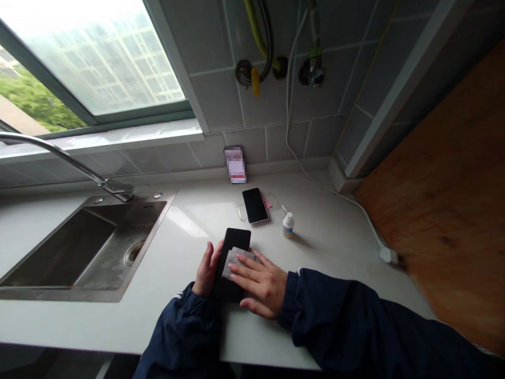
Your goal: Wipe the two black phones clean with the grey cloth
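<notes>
Black smartphone (232, 264) held in both hands over the front of the white tabletop (339, 247), dark glass facing up, tilted; can't tell if its lower end touches the surface. One grey cloth (238, 262) pressed on the glass. Left hand (205, 269) clamps the phone's left edge, fingers curled upward. Right hand (260, 283) lies flat across the cloth, fingers extended toward the left. Hands together on the same phone, forearms in navy sleeves (347, 321) coming in from below and right.

Second smartphone (255, 205) lies flat further back, screen up, with one clear plastic case (241, 211) at its left edge and one pink scrap (267, 202) at its right. One small white bottle (288, 225) with blue label stands upright nearby. Steel sink (90, 247) and faucet (67, 152) at left; one blurred package (235, 165) stands against the tile wall.
</notes>
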A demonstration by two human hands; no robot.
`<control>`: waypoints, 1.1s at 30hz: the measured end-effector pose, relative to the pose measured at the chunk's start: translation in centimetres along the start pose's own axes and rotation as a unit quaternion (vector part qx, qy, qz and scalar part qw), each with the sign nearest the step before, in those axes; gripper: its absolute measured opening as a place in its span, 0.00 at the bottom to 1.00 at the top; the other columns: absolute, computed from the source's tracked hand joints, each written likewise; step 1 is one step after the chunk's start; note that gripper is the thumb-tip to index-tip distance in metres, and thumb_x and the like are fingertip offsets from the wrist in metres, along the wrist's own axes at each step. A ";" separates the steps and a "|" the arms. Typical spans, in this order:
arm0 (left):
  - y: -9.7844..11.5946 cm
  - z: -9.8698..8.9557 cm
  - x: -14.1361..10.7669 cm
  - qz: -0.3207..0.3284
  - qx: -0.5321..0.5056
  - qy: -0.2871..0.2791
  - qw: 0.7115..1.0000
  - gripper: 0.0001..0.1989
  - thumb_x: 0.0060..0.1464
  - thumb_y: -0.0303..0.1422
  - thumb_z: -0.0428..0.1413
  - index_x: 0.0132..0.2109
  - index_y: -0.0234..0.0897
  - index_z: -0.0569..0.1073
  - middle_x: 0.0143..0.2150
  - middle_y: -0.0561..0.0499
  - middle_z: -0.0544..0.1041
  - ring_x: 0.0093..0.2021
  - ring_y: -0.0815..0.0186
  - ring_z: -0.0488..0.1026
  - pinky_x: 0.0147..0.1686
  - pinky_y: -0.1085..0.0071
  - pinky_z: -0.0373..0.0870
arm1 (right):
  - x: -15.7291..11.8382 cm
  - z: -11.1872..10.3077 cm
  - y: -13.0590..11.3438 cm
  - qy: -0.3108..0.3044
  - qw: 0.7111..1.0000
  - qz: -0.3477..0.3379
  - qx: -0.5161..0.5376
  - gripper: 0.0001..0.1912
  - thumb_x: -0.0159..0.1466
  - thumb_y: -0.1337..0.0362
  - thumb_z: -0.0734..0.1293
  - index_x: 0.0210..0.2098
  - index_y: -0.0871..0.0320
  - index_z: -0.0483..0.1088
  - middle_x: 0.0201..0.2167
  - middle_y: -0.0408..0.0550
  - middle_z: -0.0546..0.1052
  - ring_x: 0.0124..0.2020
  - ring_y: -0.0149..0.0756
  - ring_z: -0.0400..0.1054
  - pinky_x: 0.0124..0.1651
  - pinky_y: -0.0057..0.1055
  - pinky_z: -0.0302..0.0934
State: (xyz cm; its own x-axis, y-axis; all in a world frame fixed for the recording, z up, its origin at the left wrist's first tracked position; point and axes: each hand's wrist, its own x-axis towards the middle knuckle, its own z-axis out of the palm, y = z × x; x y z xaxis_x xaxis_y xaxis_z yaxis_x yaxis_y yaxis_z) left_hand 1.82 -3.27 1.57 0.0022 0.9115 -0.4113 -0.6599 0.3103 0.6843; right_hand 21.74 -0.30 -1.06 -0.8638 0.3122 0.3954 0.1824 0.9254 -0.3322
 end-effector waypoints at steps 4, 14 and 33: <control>-0.1 0.0 0.0 0.006 0.002 -0.016 1.000 0.37 0.60 0.55 0.51 0.68 0.35 0.63 0.56 0.38 0.78 0.55 0.46 0.75 0.60 0.51 0.66 | -0.2 0.1 -0.3 0.004 0.999 -0.041 0.008 0.28 0.72 0.51 0.57 0.65 0.60 0.61 0.68 0.54 0.63 0.73 0.45 0.47 0.72 0.59 0.23; -0.2 -0.4 0.1 0.022 0.003 -0.015 1.000 0.38 0.61 0.54 0.50 0.68 0.34 0.62 0.56 0.38 0.78 0.56 0.47 0.75 0.61 0.52 0.64 | -0.1 0.2 -0.3 -0.005 1.000 -0.011 0.005 0.31 0.71 0.50 0.58 0.67 0.62 0.59 0.70 0.55 0.58 0.74 0.48 0.42 0.72 0.59 0.27; -0.4 0.0 0.1 0.054 0.000 0.035 0.998 0.27 0.63 0.49 0.51 0.56 0.31 0.76 0.46 0.43 0.83 0.53 0.54 0.77 0.62 0.61 0.64 | 0.2 -0.1 -0.3 -0.037 0.998 0.052 -0.018 0.32 0.68 0.57 0.62 0.69 0.61 0.55 0.72 0.54 0.52 0.74 0.51 0.41 0.69 0.65 0.38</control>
State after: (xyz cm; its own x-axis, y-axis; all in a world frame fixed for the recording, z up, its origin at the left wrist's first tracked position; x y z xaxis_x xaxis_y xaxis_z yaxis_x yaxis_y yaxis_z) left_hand 2.07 -3.34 1.23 -0.1221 0.9183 -0.3766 -0.6536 0.2112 0.7268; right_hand 21.54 -0.43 -0.78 -0.8714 0.3917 0.2952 0.2891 0.8964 -0.3360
